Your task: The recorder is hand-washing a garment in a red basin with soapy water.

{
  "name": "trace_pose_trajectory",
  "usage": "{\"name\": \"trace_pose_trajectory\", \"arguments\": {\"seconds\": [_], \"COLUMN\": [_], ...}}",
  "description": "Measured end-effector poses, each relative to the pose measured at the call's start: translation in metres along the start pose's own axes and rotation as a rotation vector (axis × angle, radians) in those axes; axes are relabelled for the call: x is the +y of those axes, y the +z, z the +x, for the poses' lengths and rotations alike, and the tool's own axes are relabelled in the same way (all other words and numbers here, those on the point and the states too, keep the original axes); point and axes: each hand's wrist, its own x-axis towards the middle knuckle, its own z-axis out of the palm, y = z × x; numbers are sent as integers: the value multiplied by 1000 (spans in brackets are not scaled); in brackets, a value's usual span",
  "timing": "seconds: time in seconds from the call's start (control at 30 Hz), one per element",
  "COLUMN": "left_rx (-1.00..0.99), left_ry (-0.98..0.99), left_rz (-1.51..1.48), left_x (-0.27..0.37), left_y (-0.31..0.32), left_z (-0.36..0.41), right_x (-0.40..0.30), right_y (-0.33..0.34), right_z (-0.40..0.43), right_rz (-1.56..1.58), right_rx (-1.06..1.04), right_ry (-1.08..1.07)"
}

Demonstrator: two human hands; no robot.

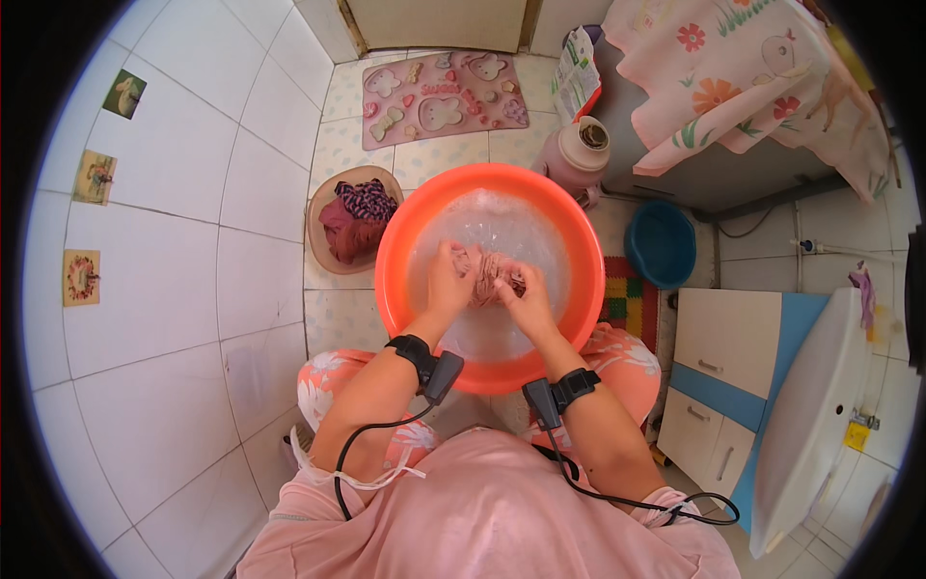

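Note:
A large orange plastic basin (387, 304) stands on the floor between my knees, with cloudy, sudsy water (499, 217) in it. Over the middle of that water, a bunched pinkish-brown cloth (490, 279) stretches between my two hands. My left hand (450, 279) grips its left end, fingers curled into the folds. The right end is pinched by my right hand (527, 293), where a darker patch of fabric shows at the fingers. Whether the cloth's underside dips into the water is hard to tell.
Left of the basin sits a beige tub (312, 231) with dark red and patterned clothes (358, 221). A pink thermos flask (575, 159) stands close behind on the right. Farther right are a blue basin (662, 246) and a washbasin cabinet (727, 326). A pink mat (445, 98) lies ahead.

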Motion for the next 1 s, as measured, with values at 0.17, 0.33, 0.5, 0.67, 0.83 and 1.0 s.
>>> {"name": "trace_pose_trajectory", "arguments": {"seconds": [0.17,0.33,0.5,0.67,0.83,1.0], "left_rx": [243,-73,20,-223,-228,-194], "left_ry": [57,-22,138,-85,129,128], "left_rz": [753,772,760,600,905,824], "left_x": [-5,-6,-30,-33,-8,2], "left_y": [21,25,30,22,13,9], "left_z": [-20,-8,5,29,32,34], "right_x": [7,38,23,1,18,12], "right_y": [45,53,41,37,30,21], "right_z": [2,13,26,46,65,74], "right_rz": [-687,-611,-868,-740,-884,-714], "right_rx": [104,-15,-151,-111,-128,-24], "right_ry": [179,311,277,362,361,274]}}
